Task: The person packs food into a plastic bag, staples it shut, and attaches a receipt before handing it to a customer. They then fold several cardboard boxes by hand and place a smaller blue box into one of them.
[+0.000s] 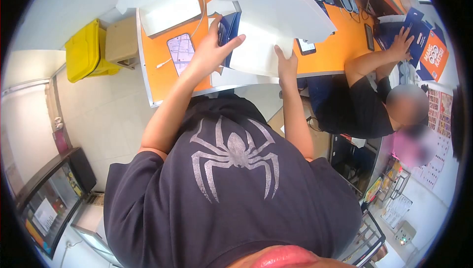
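Before me, over the orange table, is a white-faced cardboard box blank (258, 54) with a dark blue flap at its left side. My left hand (214, 49) is closed round that flap, its thumb stretched toward the white panel and its fingers on the far side. My right hand (287, 66) grips the panel's near right edge, thumb on top and the other fingers hidden underneath. Just beyond spreads a stack of pale sheets (281, 7) with several layered edges, overlapping the blank in this view.
A phone with a lit screen (181, 54) and a white cable lie left on the orange table (157, 83), near an open white box (170, 14). Another phone (305, 46) lies right. At right a co-worker handles a blue and orange box (431, 54). A yellow bin (86, 51) stands left.
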Demonstrator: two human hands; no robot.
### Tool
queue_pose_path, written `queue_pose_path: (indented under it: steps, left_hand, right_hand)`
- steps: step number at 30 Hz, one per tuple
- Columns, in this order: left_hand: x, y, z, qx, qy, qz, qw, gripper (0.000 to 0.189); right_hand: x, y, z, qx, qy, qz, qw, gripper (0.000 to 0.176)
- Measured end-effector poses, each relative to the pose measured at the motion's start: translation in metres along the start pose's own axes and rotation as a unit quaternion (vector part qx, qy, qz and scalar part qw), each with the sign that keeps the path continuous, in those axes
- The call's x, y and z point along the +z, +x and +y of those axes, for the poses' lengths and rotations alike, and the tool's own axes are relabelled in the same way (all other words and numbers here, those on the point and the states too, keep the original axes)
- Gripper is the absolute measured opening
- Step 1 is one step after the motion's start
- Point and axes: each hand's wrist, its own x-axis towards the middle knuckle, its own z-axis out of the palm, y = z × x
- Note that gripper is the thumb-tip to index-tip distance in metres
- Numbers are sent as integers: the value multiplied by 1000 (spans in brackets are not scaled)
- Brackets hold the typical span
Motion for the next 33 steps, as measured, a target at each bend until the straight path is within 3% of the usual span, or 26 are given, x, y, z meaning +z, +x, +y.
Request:
queue_pose_path:
  steps: [3, 5, 9, 12, 14, 18, 27, 31, 33]
  left_hand:
    - [-3, -5, 7, -43, -23, -39, 998, 81]
    - [-2, -6, -1, -41, -26, -52, 997, 83]
    - [4, -8, -10, 40, -34, 11, 999, 95]
    - [15, -7, -6, 72, 30, 106, 991, 87]
    - [22, -6, -6, 98, 89, 181, 975, 78]
    - [29, -19, 16, 213, 51, 169, 961, 64]
    - [33, -19, 10, 228, 101, 177, 952, 65]
    - [36, -4, -30, 156, 103, 176, 966, 58]
    - [34, 7, -57, 87, 54, 111, 989, 57]
  right_hand:
    - [-2, 5, 11, 28, -12, 9, 999, 35]
    - [-3, 6, 15, -5, -32, 12, 999, 38]
    - [2, 5, 16, -67, 44, 7, 997, 50]
    - [0, -2, 12, 9, 190, -86, 978, 61]
    - [-3, -1, 16, 20, 253, -88, 963, 47]
    - [-8, 5, 31, 19, 301, -87, 949, 42]
    - [-1, 18, 63, -50, 145, -16, 988, 44]
    - [-11, 20, 77, -78, 18, 6, 997, 45]
    - [-11, 20, 69, -82, -47, -1, 996, 46]
